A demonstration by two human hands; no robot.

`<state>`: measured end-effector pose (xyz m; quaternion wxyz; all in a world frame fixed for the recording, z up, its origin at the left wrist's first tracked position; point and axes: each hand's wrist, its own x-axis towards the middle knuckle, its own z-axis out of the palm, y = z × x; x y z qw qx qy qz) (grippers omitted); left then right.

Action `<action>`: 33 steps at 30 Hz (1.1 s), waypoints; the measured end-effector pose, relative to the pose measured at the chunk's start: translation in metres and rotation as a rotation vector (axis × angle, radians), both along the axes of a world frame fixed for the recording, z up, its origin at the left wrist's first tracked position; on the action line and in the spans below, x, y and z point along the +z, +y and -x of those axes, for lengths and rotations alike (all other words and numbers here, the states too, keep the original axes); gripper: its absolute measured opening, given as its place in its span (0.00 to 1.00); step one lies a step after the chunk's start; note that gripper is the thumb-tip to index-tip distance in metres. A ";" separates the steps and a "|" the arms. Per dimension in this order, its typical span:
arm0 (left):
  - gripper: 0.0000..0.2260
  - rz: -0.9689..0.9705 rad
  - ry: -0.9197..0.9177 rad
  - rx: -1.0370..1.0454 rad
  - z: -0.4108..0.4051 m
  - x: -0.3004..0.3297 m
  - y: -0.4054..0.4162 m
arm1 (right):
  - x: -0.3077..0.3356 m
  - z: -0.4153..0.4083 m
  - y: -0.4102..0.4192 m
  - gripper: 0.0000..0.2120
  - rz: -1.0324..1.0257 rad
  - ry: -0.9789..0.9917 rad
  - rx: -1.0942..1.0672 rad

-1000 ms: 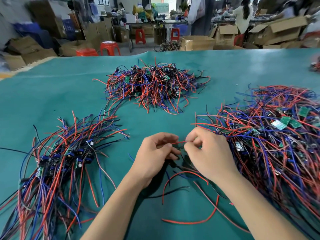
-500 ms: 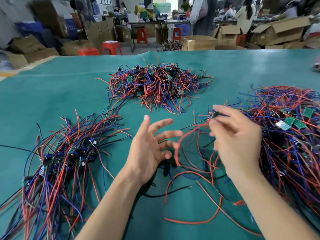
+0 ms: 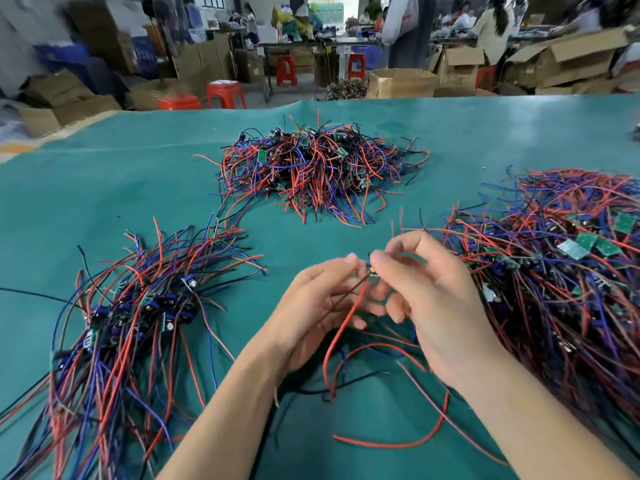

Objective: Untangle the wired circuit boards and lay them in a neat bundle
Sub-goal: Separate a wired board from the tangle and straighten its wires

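My right hand (image 3: pixel 429 299) pinches a small wired circuit board (image 3: pixel 371 270) between thumb and forefinger above the green table. Its red wire (image 3: pixel 341 327) and a dark wire hang down across my left hand (image 3: pixel 318 306), which is held palm up just left of it, fingertips touching the board. A tangled heap of wired boards (image 3: pixel 568 271) lies to the right, touching my right hand's far side. On the left lies a combed bundle of wired boards (image 3: pixel 138 306), wires fanned out towards me and away.
A third tangled heap (image 3: pixel 311 168) sits at the middle back of the green table (image 3: pixel 104 188). Loose red and black wires (image 3: pixel 398 441) lie between my forearms. Beyond the table's far edge are cardboard boxes, red stools and seated people.
My right hand has come down and left with the board from its raised spot. My left hand, spread open half a second ago, has closed in and now touches the board.
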<state>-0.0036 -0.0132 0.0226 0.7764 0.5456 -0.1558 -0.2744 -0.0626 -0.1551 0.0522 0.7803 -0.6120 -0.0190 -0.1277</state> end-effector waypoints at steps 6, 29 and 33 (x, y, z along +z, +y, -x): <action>0.11 -0.019 -0.096 -0.011 0.001 -0.005 -0.001 | -0.011 -0.008 -0.010 0.08 0.273 0.028 -0.089; 0.10 -0.244 -0.296 -0.105 0.002 -0.011 -0.001 | -0.011 -0.022 -0.045 0.12 0.230 0.058 -0.474; 0.09 -0.199 -0.277 -0.033 0.001 -0.013 -0.002 | -0.011 -0.020 -0.037 0.08 0.180 0.114 -0.460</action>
